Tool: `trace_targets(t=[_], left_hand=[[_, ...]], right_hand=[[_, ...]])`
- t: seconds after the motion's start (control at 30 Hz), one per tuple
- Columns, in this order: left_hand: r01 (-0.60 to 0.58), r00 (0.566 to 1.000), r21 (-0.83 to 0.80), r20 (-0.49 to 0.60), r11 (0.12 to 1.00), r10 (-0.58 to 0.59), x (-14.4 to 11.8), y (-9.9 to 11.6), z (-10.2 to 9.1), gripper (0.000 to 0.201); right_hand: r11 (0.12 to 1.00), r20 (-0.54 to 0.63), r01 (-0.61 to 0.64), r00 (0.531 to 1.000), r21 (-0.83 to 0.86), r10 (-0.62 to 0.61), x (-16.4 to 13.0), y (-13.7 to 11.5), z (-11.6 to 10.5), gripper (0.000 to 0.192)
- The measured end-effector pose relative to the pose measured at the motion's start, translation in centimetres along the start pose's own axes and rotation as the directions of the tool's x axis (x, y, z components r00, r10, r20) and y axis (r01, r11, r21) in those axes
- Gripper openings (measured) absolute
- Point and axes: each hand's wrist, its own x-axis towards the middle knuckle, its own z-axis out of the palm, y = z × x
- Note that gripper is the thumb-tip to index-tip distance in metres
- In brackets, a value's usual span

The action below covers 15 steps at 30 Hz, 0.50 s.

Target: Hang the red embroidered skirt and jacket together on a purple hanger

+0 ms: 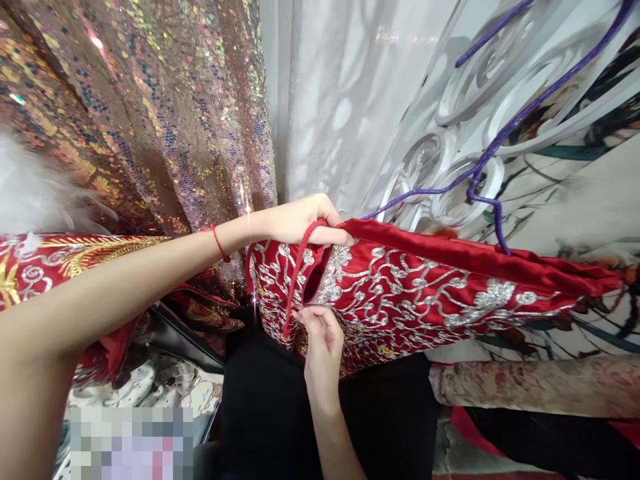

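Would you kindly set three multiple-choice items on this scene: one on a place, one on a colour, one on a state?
1. Where does the right hand pinch the red garment?
A. lower edge near the red loop
B. far right end
C. on the hanger

2. What colour is the hanger?
A. white
B. purple
C. gold

3. How is the left hand?
A. open and apart
C. flat on the sequin fabric
B. closed on the garment's top edge

Answers: 1 A, fingers meet beside the loop; 2 B, purple wire shows above; 3 B, fingers curl over the edge.
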Motion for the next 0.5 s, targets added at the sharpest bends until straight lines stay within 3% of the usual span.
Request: trace_targets(t=[0.3, 0.5], left_hand=[[0.013, 1.0, -0.002, 0.0, 1.0, -0.013, -0.1, 0.2, 0.0, 0.043], [-0.006, 1.0, 0.019, -0.014, 1.0, 0.006, 0.0, 0.2, 0.0, 0.044]], right_hand=[[0.99, 0.011, -0.012, 1.0, 0.144, 0.011, -0.5, -0.3, 0.4, 0.027], [0.997, 0.1, 0.015, 0.995, -0.072, -0.008, 0.0, -2.0, 0.2, 0.03]])
